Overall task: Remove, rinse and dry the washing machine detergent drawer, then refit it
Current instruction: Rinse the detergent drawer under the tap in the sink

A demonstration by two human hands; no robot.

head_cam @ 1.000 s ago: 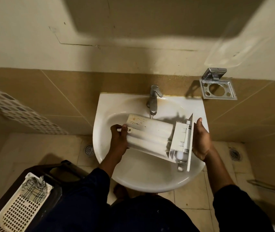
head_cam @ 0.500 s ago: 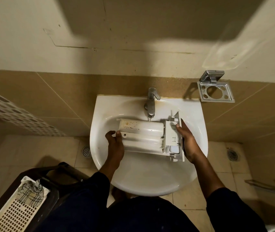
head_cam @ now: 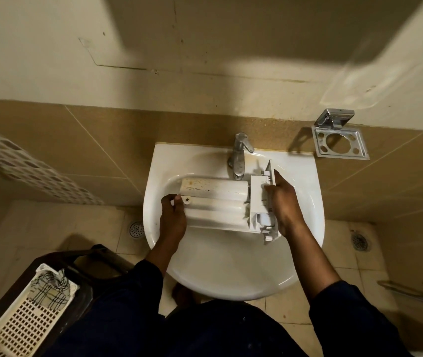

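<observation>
The white detergent drawer (head_cam: 215, 202) lies across the white sink (head_cam: 231, 269), underside up, with brown stains near its left end. Its front panel points right, just below the chrome tap (head_cam: 238, 157). My left hand (head_cam: 173, 215) grips the drawer's left end, thumb on top beside a small round hole. My right hand (head_cam: 282, 199) holds the front panel end, fingers wrapped over its edge. No water is visible running from the tap.
A chrome toothbrush holder (head_cam: 339, 139) is fixed to the tiled wall at the right. A white perforated basket (head_cam: 25, 318) with a checked cloth (head_cam: 49, 283) sits on a dark stool at lower left. Floor drains (head_cam: 136, 228) lie on both sides of the sink.
The drawer has swung from a tilt to lie level across the basin, closer under the tap. My right hand shifted from beside the front panel to gripping over it.
</observation>
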